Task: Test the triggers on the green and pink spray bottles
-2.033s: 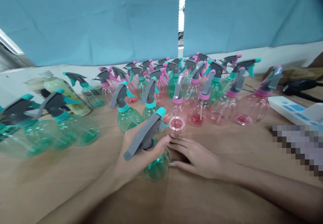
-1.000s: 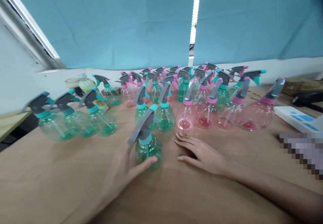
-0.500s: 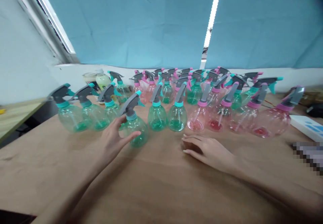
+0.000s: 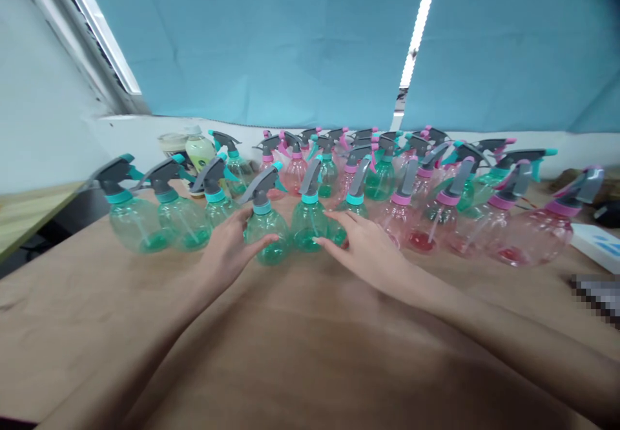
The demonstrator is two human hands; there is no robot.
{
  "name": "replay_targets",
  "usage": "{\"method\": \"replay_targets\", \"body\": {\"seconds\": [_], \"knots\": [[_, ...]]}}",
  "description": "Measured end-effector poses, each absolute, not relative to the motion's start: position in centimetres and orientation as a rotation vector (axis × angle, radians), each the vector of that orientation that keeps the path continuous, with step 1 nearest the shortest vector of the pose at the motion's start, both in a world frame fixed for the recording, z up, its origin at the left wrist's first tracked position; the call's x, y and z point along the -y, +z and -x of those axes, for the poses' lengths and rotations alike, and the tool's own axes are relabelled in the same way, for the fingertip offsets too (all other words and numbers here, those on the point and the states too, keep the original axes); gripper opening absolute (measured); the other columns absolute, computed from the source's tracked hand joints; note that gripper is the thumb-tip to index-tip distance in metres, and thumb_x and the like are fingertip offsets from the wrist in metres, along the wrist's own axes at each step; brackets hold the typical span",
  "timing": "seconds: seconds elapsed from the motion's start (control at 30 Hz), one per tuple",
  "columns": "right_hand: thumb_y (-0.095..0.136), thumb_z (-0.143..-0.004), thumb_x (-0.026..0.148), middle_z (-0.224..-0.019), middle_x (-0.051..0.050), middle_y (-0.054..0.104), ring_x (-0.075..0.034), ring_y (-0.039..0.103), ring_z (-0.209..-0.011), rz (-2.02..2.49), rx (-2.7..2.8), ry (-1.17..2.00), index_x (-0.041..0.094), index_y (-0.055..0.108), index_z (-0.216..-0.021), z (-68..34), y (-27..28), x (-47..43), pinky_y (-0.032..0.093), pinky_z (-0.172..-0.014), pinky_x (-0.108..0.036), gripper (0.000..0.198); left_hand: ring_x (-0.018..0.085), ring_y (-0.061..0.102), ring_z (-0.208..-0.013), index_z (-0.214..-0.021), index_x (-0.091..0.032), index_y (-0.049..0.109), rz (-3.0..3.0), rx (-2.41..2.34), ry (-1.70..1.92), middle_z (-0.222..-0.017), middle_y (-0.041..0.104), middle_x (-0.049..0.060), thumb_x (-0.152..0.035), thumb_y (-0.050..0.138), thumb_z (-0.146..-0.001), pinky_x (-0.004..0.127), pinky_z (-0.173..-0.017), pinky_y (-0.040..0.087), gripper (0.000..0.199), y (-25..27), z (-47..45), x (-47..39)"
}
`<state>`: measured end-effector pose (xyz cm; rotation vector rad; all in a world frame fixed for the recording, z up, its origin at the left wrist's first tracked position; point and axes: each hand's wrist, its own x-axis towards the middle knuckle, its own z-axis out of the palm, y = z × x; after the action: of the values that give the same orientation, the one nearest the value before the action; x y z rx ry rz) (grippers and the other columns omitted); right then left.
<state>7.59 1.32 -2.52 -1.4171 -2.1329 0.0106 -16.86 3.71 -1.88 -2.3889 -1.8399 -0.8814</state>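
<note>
My left hand (image 4: 227,249) curls round the left side of a green spray bottle (image 4: 268,230), its thumb across the front of the clear body. The bottle stands upright on the table, its grey and teal trigger head above my fingers. Beside it on the right is a second green spray bottle (image 4: 309,220). My right hand (image 4: 363,243), thumb and fingers apart, is at that bottle's right side; whether it touches is hard to tell. Behind these fingers a third green spray bottle (image 4: 357,201) is partly hidden.
Green spray bottles (image 4: 138,223) continue the front row leftwards, pink spray bottles (image 4: 527,233) rightwards. Several mixed ones stand behind, below a blue curtain (image 4: 290,49). A lidded pale green container (image 4: 198,151) is at the back left. At right lie a white box (image 4: 598,246) and a blurred-out object (image 4: 600,294).
My left hand has moved the green spray bottle slightly away from me and into line with the front row. My right hand has moved left and forward to the neighbouring green bottle.
</note>
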Motion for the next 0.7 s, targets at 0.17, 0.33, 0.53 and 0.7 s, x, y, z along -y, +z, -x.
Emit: {"method": "replay_targets", "body": {"seconds": [0.17,0.33,0.53,0.7], "knots": [[0.056,-0.091,0.039,-0.122,-0.015,0.066,-0.035,0.065,-0.104,1.454,2.067,-0.002,0.014,0.05,-0.137,-6.5,-1.9,-2.4,0.052,-0.082,-0.049,0.053,0.035,0.066,-0.106,-0.124,-0.018,0.056,2.449,1.741,-0.843,-0.117,0.069,0.013,-0.05,0.066,-0.082,0.046,-0.09,0.052,0.054,-1.5,17.2,-5.2],[0.058,-0.088,0.044,-0.113,-0.02,0.068,-0.037,0.067,-0.095,1.523,2.048,0.08,0.01,0.037,-0.145,-5.5,-2.1,-3.7,0.053,-0.077,-0.05,0.07,0.036,0.063,-0.111,-0.123,-0.017,0.056,2.432,1.688,-0.843,-0.121,0.066,0.015,-0.046,0.067,-0.083,0.048,-0.091,0.051,0.051,-1.9,17.4,-6.3],[0.058,-0.088,0.046,-0.117,-0.025,0.065,-0.039,0.066,-0.099,1.567,2.044,0.181,0.004,0.031,-0.146,-4.7,-2.3,-4.8,0.052,-0.077,-0.049,0.076,0.035,0.061,-0.116,-0.129,-0.014,0.053,2.383,1.644,-0.901,-0.127,0.064,0.016,-0.046,0.066,-0.085,0.044,-0.096,0.049,0.056,-2.7,17.6,-7.0],[0.06,-0.087,0.045,-0.116,-0.025,0.065,-0.039,0.065,-0.103,1.607,2.023,0.257,0.003,0.033,-0.144,-4.3,-2.4,-5.2,0.052,-0.08,-0.047,0.076,0.033,0.06,-0.118,-0.131,-0.015,0.052,2.372,1.649,-0.897,-0.131,0.062,0.015,-0.044,0.065,-0.087,0.043,-0.097,0.049,0.055,-2.8,17.7,-7.4]]}}
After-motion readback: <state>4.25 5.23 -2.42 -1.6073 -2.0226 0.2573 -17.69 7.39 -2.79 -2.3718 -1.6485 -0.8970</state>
